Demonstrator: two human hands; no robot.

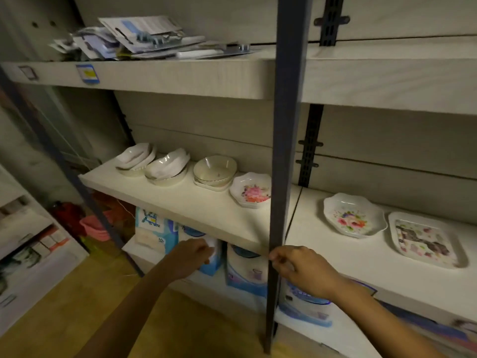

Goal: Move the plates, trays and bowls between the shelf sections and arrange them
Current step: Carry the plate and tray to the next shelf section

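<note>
Your left hand [192, 255] reaches low under the front lip of the middle shelf [196, 210], fingers curled loosely, just in front of a white and blue packet [213, 257] on the shelf below; you cannot tell from this angle whether it grips the packet or only touches it. Your right hand [300, 271] sits at the dark upright post [282, 177], fingers bent and pinched against the post's edge near the shelf lip, holding no dish. On the left section of the middle shelf, 4 groups stand in a row along the back: 2 stacks of white scalloped bowls [136, 157] and [169, 166] at the far left, then a cream round bowl [215, 169] resting on a small plate, then a white floral dish [251, 192] just beside the post. On the right section, past the post, a second floral dish [353, 215] lies flat, and just beside it to the right a rectangular patterned tray [426, 240]. Loose papers and packaged goods [144, 38] are heaped on the top shelf. More blue and white packets [245, 267] fill the lower shelf behind your hands.
</note>
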